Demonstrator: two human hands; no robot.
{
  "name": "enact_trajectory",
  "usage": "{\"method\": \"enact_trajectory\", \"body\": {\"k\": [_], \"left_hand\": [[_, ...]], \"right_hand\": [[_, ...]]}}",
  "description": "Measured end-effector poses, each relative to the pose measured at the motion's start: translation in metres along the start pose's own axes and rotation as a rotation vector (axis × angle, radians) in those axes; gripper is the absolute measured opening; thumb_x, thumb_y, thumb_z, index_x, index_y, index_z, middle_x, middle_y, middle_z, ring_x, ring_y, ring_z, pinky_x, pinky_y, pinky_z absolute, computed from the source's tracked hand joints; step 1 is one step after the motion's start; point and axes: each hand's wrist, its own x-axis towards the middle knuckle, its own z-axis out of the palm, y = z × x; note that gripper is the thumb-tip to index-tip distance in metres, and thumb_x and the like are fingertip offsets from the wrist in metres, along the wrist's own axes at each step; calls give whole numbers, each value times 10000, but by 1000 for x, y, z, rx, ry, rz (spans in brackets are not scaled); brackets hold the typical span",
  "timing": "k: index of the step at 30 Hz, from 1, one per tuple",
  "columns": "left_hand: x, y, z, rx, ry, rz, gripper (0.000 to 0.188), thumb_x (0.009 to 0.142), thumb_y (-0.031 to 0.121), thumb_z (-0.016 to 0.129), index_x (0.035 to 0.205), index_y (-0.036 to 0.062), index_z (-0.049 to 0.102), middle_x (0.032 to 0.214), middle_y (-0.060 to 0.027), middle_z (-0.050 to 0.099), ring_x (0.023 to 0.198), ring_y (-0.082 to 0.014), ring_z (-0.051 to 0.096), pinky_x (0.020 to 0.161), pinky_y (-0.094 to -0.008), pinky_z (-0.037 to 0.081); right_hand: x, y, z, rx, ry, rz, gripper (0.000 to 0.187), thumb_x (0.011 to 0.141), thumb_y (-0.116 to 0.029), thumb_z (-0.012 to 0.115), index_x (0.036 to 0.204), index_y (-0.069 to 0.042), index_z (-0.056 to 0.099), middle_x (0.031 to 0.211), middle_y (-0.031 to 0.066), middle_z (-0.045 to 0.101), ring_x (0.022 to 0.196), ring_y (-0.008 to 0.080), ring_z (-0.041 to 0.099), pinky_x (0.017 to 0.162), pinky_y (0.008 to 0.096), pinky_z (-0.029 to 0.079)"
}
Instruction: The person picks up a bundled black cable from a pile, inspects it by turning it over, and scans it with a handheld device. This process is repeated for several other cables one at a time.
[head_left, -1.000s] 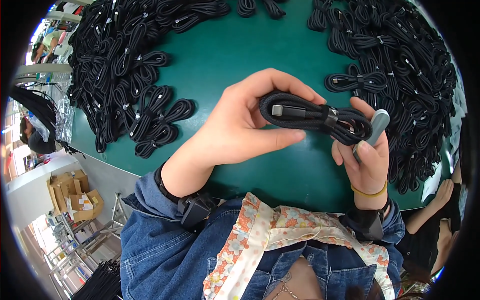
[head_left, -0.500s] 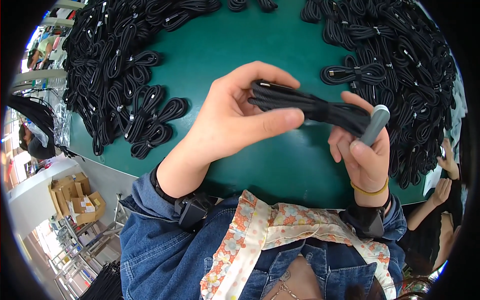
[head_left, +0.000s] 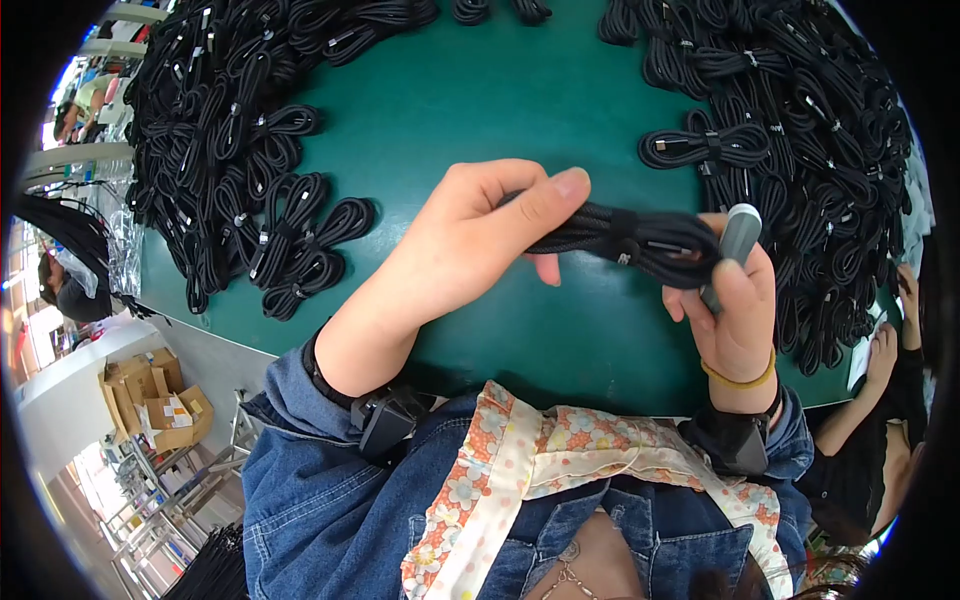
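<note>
Clenching a black cable (head_left: 655,240) in the left hand (head_left: 460,235), with thumb over the top and one fingertip visible beneath, held above the middle of the green table (head_left: 480,110). Pinching a grey tool (head_left: 740,238) in the right hand (head_left: 735,315) between thumb and forefinger, just beside the right end of the cable. Open for moving across the bare green surface, from under the hands to the far side, between the left pile (head_left: 215,140) and the right pile (head_left: 800,150). Tighter on the right, near a tied coil (head_left: 735,147) at the pile's border; narrowed on the left by a few coils (head_left: 300,235) jutting inward. Bounded on the near side by the table edge (bowed, in so wide a lens), partly hidden behind the flowered apron (head_left: 580,455). Marked on the cable near its band with tiny pale print, too blurred to read. Labelled in white on the cartons (head_left: 130,385) at near left, also illegible. Lying at far right, near a co-worker's hand (head_left: 882,352), white paper (head_left: 860,360).
</note>
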Motion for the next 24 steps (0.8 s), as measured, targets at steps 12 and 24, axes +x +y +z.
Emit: {"method": "enact_trajectory", "body": {"k": [12,24], "left_hand": [[1,5,-68,1308,892,259,344,767,385,559,836,52,604,868,-129,563,823,-303,552,699,-418,421],[-5,-8,-85,1570,843,-50,430,734,461,568,904,68,605,935,-110,530,881,-292,514,707,-473,371]], "right_hand": [[8,-5,-6,-17,-179,5,299,834,-227,495,1012,13,493,725,89,601,418,54,417,426,205,363],[19,1,-32,600,-333,-181,501,912,-340,274,1281,-2,313,955,102,590,391,74,351,483,236,348]]}}
